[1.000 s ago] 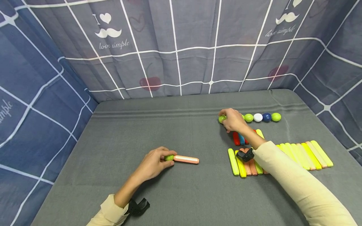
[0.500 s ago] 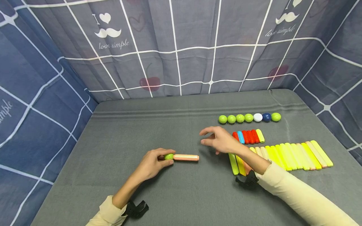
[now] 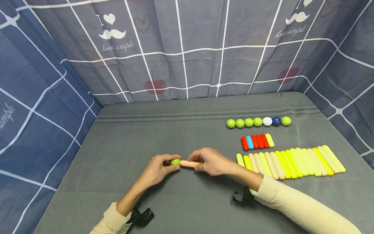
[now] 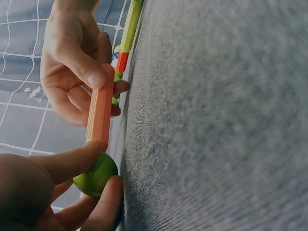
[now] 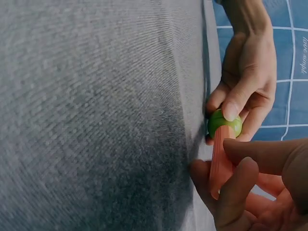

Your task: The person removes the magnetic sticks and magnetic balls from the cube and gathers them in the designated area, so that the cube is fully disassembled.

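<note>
Thumb and fingers of my left hand (image 3: pixel 157 169) pinch a small green ball (image 3: pixel 175 161) low over the grey cloth. Joined end to end with that ball is an orange ribbed stick (image 3: pixel 187 163), pointing right. My right hand (image 3: pixel 214 163) grips the stick's far end between thumb and fingers, hiding that end in the head view. Seen from the left wrist, the green ball (image 4: pixel 96 174) sits between the left fingers and the orange stick (image 4: pixel 100 110) leads to the other hand. In the right wrist view the stick (image 5: pixel 222 161) lies against the ball (image 5: pixel 224 123).
A row of balls (image 3: pixel 249 122), mostly green with one white and one dark blue, lies at the back right. Short red, blue and yellow sticks (image 3: pixel 257 141) lie before it. Nearer is a long row of yellow and orange sticks (image 3: pixel 289 162). Patterned curtains (image 3: pixel 201 65) enclose the grey table (image 3: pixel 131 130).
My right hand has let go of a green ball at the row's left end, come left and down, and taken hold of the orange stick. My left hand stays nearly in place.
</note>
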Demonstrator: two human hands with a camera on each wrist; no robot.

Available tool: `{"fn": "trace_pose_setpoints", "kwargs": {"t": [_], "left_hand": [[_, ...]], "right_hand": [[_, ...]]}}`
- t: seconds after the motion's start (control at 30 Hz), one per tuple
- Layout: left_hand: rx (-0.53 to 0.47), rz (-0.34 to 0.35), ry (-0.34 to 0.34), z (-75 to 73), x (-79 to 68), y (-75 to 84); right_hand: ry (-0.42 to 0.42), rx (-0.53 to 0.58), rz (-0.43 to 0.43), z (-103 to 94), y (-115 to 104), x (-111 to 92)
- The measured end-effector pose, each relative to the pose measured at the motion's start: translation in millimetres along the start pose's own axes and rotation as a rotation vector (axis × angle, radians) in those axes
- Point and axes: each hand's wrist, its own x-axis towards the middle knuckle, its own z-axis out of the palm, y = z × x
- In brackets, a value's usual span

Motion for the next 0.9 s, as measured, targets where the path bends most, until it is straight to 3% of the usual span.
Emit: {"fn": "trace_pose_setpoints", "kwargs": {"t": [0.23,0.43,0.67,0.9], "left_hand": [[0.035,-0.003,-0.009,-0.1,2.1,4.6],[0.048,0.005,0.000,-1.3,1.8,4.3],[0.073,0.019,0.017,1.0,-0.1,4.4],[0.073,0.025,0.010,1.9,0.7,5.0]], "right_hand": [[-0.053,-0.050,-0.001,2.0,-3,-6],[-0.094,0.065,0.044,-5.5,-3,-27],[0.026,0.227,0.076,-24.7,5,-53],[0.141,0.200,0.130,-32.4,14,-80]]}}
